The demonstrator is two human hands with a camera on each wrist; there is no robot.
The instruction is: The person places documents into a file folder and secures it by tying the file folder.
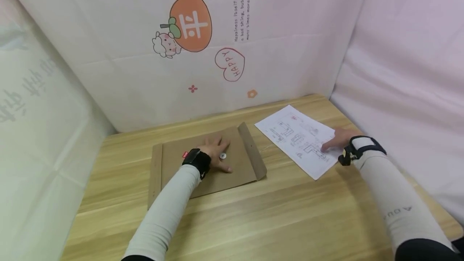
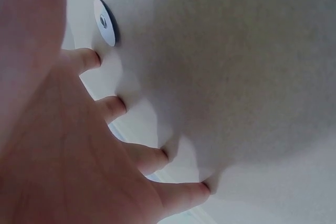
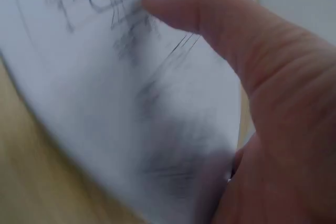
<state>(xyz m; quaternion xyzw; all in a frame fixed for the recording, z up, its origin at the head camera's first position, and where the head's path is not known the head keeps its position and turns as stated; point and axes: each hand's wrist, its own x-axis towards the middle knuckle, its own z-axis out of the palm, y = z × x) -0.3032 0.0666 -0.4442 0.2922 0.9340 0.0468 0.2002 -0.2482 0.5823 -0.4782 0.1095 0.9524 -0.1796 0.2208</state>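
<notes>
A brown kraft paper envelope (image 1: 232, 180) lies flat on the table, with a flap strip along its right end. My left hand (image 1: 214, 153) rests on it, fingers spread, beside a white round button (image 1: 222, 156). The left wrist view shows the fingertips (image 2: 191, 195) pressing the brown surface near the same button (image 2: 105, 22). To the right, my right hand (image 1: 338, 139) holds the right edge of a white sheet of paper (image 1: 290, 132) printed with line drawings. Its thumb (image 3: 184, 9) lies across the printed face; the other fingers are mostly hidden.
The wooden table (image 1: 261, 220) carries both items. A white cloth (image 1: 275, 63) with cartoon prints hangs behind it, and more cloth (image 1: 406, 92) hangs at the right side. A small red label (image 1: 185, 154) shows on the envelope by the left wrist.
</notes>
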